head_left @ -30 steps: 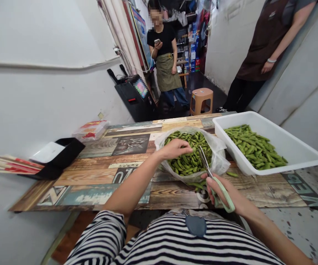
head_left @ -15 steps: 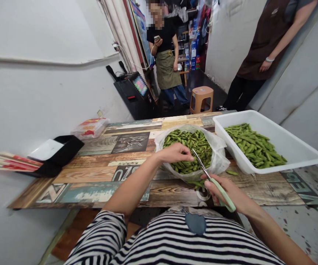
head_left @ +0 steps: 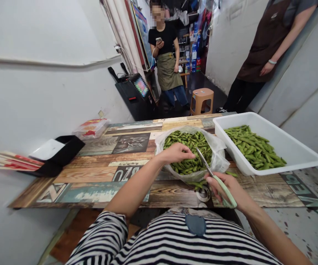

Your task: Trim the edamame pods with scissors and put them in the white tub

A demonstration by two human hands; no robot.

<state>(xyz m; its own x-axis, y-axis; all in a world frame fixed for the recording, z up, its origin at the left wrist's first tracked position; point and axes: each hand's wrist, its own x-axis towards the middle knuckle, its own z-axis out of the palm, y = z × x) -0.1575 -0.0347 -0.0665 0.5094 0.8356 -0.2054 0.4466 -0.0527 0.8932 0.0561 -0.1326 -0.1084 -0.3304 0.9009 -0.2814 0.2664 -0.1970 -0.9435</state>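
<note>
My right hand (head_left: 226,187) is wrapped round the pale green handles of a pair of scissors (head_left: 222,189). Their metal blades point up and to the left, tips near my left fingers. Over the bag, my left hand (head_left: 179,152) is closed in a pinch; what lies between its fingertips is too small to make out. Below both hands stands an opened, translucent plastic bag (head_left: 220,145), its rim rolled outward. Green edamame pods (head_left: 185,138) fill it. A few loose pods (head_left: 197,184) lie on the table by the bag's near edge.
Right of the bag, a white plastic tub (head_left: 305,156) holds a heap of edamame pods (head_left: 253,147). On the table's left stand a black holder (head_left: 67,151) with chopsticks (head_left: 12,162) and a plastic-wrapped packet (head_left: 91,128). Beyond are two people, an orange stool (head_left: 202,99) and a black machine (head_left: 134,94).
The scissors' tips have shifted slightly up and right, away from my left fingertips. My left hand stays nearly where it was, still pinched over the bag.
</note>
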